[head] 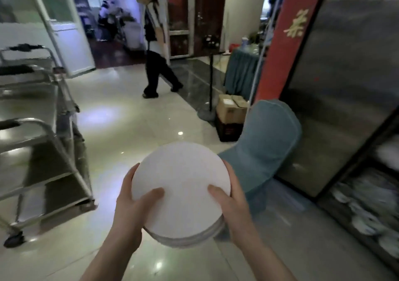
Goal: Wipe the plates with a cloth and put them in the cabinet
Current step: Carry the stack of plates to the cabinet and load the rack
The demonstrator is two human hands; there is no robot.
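Stack of white plates [181, 189] held mid-air, low centre. Left hand [131, 205] clasps its rim at nine o'clock, right hand [232, 201] at three, thumbs on top. Likely heavy, glazed, slippery, breakable; best supported underneath. Cabinet [345, 75] at two o'clock.

White plates [181, 185]; teal chair cover [267, 149]; red banner [278, 43], gold character.

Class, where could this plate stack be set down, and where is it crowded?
Free for the plates: the trolley shelves at left, and the floor between trolley and blue chair. Crowded: the lower cabinet shelves, full of dishes; boxes behind the chair.
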